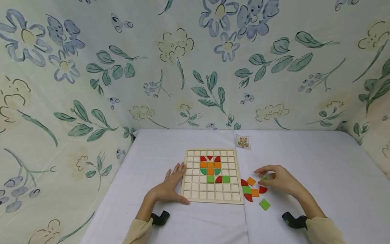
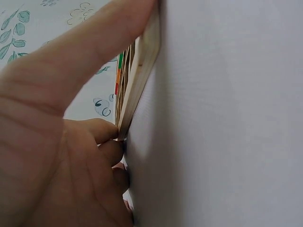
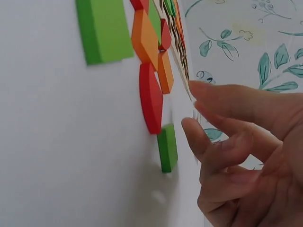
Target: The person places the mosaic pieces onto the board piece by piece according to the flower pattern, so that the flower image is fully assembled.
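Observation:
A square wooden grid board lies on the white cloth, with red, orange and green pieces set in its upper and middle cells. My left hand rests at its left side, fingers spread along that edge and thumb at the near left corner. Over the loose pieces right of the board hovers my right hand, fingers bent, nothing between thumb and fingertips. Below those fingertips lies a green piece, next to a red quarter-round piece. A green square lies nearer to me.
A small printed card with a coloured grid picture lies beyond the board's far right corner. Orange pieces and red pieces cluster beside the board's right edge. Flowered cloth hangs behind the table.

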Available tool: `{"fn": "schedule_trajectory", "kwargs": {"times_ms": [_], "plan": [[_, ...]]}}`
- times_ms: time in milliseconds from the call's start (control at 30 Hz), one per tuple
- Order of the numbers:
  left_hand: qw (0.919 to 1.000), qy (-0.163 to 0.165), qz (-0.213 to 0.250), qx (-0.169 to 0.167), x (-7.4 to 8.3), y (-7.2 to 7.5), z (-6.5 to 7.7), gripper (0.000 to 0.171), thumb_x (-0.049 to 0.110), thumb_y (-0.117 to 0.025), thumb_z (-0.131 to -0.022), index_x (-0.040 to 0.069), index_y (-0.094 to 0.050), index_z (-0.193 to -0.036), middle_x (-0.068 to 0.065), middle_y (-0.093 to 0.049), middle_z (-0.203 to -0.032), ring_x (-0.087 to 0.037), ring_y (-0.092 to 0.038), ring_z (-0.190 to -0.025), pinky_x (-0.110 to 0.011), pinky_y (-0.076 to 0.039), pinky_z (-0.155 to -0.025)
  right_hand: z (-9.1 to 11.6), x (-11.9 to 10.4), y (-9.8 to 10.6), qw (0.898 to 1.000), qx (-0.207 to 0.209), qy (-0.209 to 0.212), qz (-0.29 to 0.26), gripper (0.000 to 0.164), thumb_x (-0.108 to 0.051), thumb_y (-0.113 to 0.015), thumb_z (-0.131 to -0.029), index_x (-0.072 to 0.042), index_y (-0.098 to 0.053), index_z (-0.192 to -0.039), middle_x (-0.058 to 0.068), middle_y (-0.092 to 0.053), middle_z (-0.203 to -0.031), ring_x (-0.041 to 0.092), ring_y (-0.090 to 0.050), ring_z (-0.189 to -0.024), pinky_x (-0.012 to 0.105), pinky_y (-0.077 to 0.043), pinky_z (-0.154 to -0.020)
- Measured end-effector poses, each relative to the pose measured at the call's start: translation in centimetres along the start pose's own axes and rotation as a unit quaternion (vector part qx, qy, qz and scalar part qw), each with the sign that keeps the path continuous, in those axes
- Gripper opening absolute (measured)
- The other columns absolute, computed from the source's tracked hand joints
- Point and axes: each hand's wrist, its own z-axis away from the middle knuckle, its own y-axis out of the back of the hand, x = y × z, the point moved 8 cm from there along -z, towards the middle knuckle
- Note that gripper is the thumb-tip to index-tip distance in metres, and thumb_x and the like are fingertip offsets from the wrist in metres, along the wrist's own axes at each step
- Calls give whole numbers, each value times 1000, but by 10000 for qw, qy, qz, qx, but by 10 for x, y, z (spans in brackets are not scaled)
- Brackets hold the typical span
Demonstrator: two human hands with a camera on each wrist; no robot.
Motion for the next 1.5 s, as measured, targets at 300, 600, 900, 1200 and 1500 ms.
{"fn": "schedule_trajectory", "kwargs": {"times_ms": [300,600,900,1200,1500], "plan": [[10000,-36,-36,41,0,0,-1,138,47,-93,-72,2,-3,-165,-15,4,-175,-37,11,-162,-66,7,-128,4,22,0,9974,-689,84,-207,42,-14,-89,-78,-7,-76,-118,9,-73,-110,14,-49,-64,22,-40,-56],[10000,7,-66,12,-2,-1,-2,138,47,-93,-72,2,-2,-166,-14,5,-175,-37,12,-162,-66,7,-128,6,18,-6,9942,-901,583,-50,34,-14,-90,-76,-11,-80,-109,3,-67,-88,10,-50,-62,20,-39,-53],[10000,-1,-20,61,-3,-1,-1,138,47,-93,-71,2,-4,-166,-14,3,-175,-37,11,-162,-65,7,-128,4,18,-9,9946,-817,617,-165,30,-15,-90,-78,-9,-81,-106,0,-54,-77,6,-46,-68,23,-35,-56],[10000,-9,20,44,-2,-1,-1,138,45,-94,-71,1,-3,-165,-15,4,-175,-37,12,-162,-66,8,-128,4,21,-9,9952,-804,447,-320,33,-15,-89,-79,-6,-79,-109,-4,-40,-69,6,-41,-64,25,-31,-56],[10000,0,40,37,0,0,0,138,45,-94,-71,1,-3,-165,-16,4,-175,-37,12,-162,-66,8,-128,2,26,-8,9960,-766,169,-424,32,-17,-90,-78,-5,-78,-105,-4,-45,-69,6,-43,-64,21,-32,-54]]}}
